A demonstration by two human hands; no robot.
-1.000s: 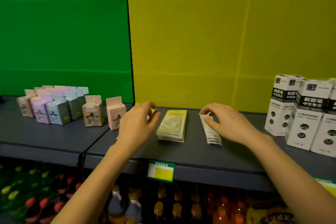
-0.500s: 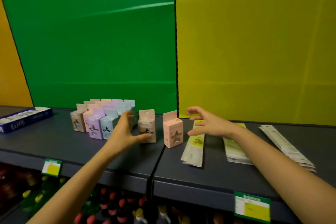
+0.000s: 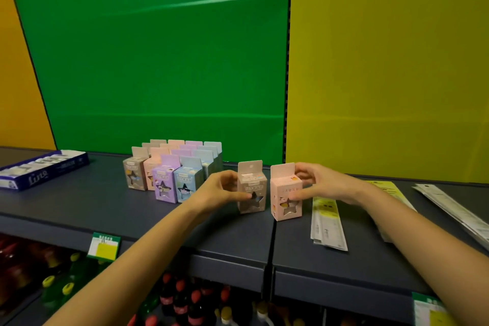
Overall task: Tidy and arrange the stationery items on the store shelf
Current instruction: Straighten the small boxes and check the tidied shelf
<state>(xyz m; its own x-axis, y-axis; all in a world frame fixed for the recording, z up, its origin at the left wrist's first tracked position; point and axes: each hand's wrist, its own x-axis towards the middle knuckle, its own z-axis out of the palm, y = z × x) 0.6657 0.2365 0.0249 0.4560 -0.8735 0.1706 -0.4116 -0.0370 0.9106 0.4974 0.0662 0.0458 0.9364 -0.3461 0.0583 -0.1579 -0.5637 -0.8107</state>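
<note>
Each hand grips a box upright, back from the shelf (image 3: pixel 238 243) edge: left hand (image 3: pixel 219 190) the tan box (image 3: pixel 251 190), right hand (image 3: pixel 321 184) the pink box (image 3: pixel 285 193).

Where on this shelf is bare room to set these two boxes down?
Bare shelf lies between the blue tray and the box cluster, and along the front edge. Crowded: the left hand on the tan box, the right hand on the pink box, flat packets beside.

Your left hand (image 3: pixel 221 190) covers left side of taupe box (image 3: pixel 251 189); your right hand (image 3: pixel 321 184) hides pink box's (image 3: pixel 285 193) right side. Print on both too small to read. Rear boxes in pastel cluster (image 3: pixel 172 169) mostly hidden. Right packets (image 3: pixel 449 206) cut off by frame edge.
</note>
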